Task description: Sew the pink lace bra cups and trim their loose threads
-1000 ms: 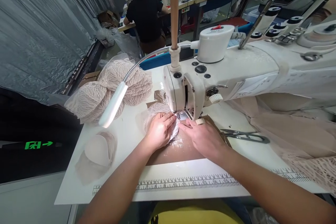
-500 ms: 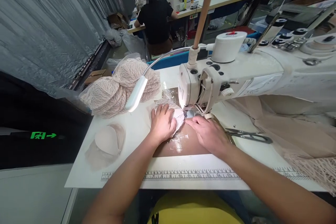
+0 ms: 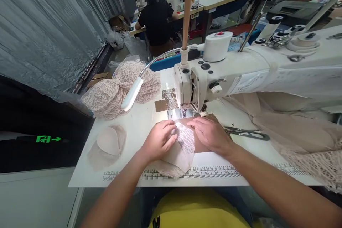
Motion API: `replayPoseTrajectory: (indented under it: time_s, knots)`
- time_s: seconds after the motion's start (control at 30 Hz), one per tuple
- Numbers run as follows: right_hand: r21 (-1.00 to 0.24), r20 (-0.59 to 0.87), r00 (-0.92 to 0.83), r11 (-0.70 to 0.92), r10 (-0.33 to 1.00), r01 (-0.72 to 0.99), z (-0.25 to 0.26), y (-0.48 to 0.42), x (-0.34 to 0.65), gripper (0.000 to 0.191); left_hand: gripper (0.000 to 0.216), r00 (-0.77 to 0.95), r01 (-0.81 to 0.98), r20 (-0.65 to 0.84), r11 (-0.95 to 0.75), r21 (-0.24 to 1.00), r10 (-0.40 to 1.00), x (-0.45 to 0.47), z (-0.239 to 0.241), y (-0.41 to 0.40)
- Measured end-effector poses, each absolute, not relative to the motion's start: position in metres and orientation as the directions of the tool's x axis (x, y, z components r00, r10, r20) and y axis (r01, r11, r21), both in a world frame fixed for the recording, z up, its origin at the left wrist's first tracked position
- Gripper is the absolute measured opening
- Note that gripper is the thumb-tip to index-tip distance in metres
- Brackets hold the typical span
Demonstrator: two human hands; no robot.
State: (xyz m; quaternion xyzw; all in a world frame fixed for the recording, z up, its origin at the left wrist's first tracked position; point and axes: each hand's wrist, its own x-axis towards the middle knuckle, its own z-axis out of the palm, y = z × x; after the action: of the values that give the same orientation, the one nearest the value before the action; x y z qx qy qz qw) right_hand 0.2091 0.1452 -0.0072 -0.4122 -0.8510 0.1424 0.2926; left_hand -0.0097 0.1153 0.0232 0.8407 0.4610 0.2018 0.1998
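A beige lace bra cup (image 3: 178,153) lies on the white sewing table (image 3: 133,128), reaching down over the printed ruler (image 3: 213,174). My left hand (image 3: 158,139) rests on its left side with the fingers curled onto the lace. My right hand (image 3: 211,133) presses its right edge against a brown sheet (image 3: 200,142), fingers close together. Both hands sit just in front of the needle area of the white sewing machine (image 3: 240,71).
A heap of lace cups (image 3: 114,91) lies at the back left under a gooseneck lamp (image 3: 132,93). A padded cup (image 3: 108,144) sits left. Scissors (image 3: 247,134) lie right, beside beige fabric (image 3: 307,139). A person in black (image 3: 156,17) sits at a far table.
Both hands have drawn the lace cup away from the needle and toward me, so it now lies over the ruler. The head camera has shifted slightly.
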Motion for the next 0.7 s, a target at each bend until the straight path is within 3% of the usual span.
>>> replayPoseTrajectory:
  time_s: [0.07, 0.17, 0.3, 0.7]
  knots:
    - [-0.438, 0.376, -0.522, 0.643, 0.766, 0.628, -0.008, 0.145, 0.209, 0.034, 0.029, 0.552, 0.707, 0.123, -0.541, 0.455, 0.825, -0.004, 0.018, 0.124]
    - [-0.274, 0.269, -0.560, 0.620, 0.783, 0.735, -0.009, 0.144, 0.207, 0.034, 0.031, 0.645, 0.672, 0.101, -0.626, 0.395, 0.757, 0.006, 0.016, 0.135]
    - [-0.110, 0.161, -0.527, 0.546, 0.835, 0.831, -0.005, 0.141, 0.203, 0.033, 0.034, 0.653, 0.690, 0.084, -0.637, 0.344, 0.752, 0.012, 0.017, 0.143]
    - [-0.128, 0.141, -0.478, 0.495, 0.867, 0.860, -0.010, 0.146, 0.201, 0.034, 0.048, 0.658, 0.740, 0.003, -0.647, 0.186, 0.753, 0.012, 0.016, 0.157]
